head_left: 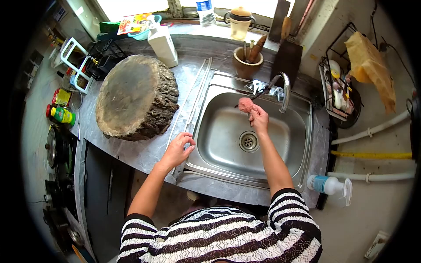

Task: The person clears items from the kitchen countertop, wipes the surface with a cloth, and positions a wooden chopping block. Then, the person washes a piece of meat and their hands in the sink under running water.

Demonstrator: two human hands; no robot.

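My right hand (259, 119) is over the sink (215, 131), below the faucet (285, 90). Its closed fingers hold a bunched pink cloth (245, 104); whether it is a cloth or a soft scrubber is hard to tell. Beneath it, the drain (249, 141) shows in the steel basin. My left hand (179, 149) hovers by the sink's left rim, fingers loosely curved and apart, with nothing in them. To the left of the sink stands a thick round wooden chopping block (127, 96) with bark on its side.
Behind the sink are a brown pot of utensils (245, 65) and a lidded jug (240, 26). A white carton (163, 46) stands behind the block. At right are a wall rack (335, 87) and a spray bottle (326, 185); pans (52, 147) are at far left.
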